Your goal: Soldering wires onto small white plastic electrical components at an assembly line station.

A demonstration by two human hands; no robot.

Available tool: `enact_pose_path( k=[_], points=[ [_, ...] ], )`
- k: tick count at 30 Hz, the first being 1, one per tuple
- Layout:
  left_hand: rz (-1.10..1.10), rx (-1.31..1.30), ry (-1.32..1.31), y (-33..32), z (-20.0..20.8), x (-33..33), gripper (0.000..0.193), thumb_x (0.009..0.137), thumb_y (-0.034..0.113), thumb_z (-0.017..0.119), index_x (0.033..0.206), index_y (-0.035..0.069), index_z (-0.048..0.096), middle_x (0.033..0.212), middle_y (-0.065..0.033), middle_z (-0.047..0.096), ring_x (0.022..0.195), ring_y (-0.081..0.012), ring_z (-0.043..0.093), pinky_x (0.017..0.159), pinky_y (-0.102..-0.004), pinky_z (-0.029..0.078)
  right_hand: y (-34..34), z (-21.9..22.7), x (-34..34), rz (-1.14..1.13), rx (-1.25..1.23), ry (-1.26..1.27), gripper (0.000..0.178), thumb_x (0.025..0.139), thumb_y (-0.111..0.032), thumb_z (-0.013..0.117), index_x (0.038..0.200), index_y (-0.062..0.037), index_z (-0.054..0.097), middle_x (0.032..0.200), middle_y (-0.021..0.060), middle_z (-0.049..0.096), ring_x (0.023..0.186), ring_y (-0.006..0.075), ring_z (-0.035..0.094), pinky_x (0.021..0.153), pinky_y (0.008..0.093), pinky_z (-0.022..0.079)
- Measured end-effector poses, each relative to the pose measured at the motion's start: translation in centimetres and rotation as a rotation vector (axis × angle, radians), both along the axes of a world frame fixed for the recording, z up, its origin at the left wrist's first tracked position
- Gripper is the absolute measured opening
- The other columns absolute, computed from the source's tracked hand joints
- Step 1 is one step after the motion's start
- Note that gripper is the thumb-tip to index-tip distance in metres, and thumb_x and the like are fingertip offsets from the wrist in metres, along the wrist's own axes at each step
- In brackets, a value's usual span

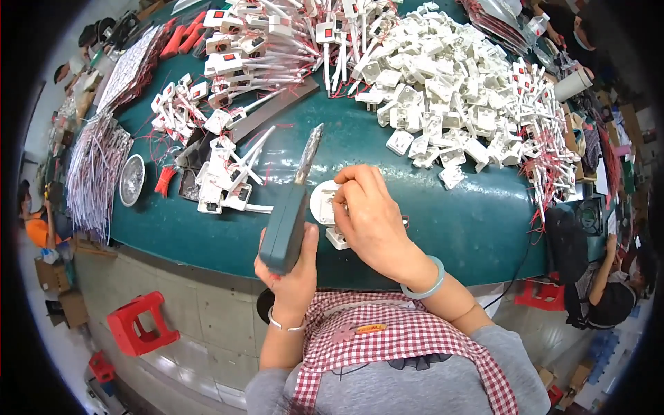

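Observation:
My left hand [294,259] is wrapped round a boxy dark green hand tool [283,228] with a long, mottled metal tip [309,152] pointing away from me; its exact kind does not show. Beside it, my right hand [370,214] has its fingers curled and pinched over a white plastic casing [327,209], and my fingers hide part of it. A round white rim [319,197] shows around that casing. Just nearer to me, a small white plastic part [336,238] rests on the green table [443,238].
White casings [443,90] are heaped at the far right. Wired switch boxes [238,55] lie far left, with more [225,180] beside my left hand. Bundled white wires [100,173] and a metal bowl [131,180] stand left. A red stool [142,324] is on the floor.

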State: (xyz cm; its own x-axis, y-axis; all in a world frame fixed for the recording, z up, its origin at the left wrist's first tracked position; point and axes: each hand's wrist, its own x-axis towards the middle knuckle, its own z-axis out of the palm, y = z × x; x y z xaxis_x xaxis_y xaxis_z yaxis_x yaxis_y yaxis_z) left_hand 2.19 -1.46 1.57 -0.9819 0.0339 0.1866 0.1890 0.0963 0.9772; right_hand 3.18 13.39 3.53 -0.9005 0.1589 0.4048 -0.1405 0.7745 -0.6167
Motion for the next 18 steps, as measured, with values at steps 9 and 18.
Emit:
enact_pose_path(
  k=[9, 18],
  points=[
    [-0.019, -0.280, 0.074, -5.5, 1.0, 4.5, 0.030, 0.082, 0.001, 0.076, 0.109, -0.002, 0.065, 0.091, -0.0059, 0.066, 0.061, -0.0077, 0.054, 0.054, -0.0221, 0.045, 0.0, -0.4, 0.2, -0.022, -0.033, 0.039, 0.013, 0.078, 0.004, 0.063, 0.087, 0.0056, 0.054, 0.101, 0.0159, 0.054, 0.091, 0.0327, 0.057, 0.071, 0.0397, 0.053],
    [-0.020, -0.255, 0.005, -5.9, 2.5, 6.4, 0.021, 0.080, 0.007, 0.078, 0.094, -0.004, 0.066, 0.082, -0.0087, 0.065, 0.066, -0.0151, 0.061, 0.058, -0.0272, 0.047, -0.2, -0.6, 0.3, -0.039, -0.027, 0.059, 0.013, 0.078, 0.004, 0.063, 0.087, 0.0049, 0.054, 0.099, 0.0152, 0.053, 0.090, 0.0326, 0.057, 0.069, 0.0401, 0.053]
  ],
)
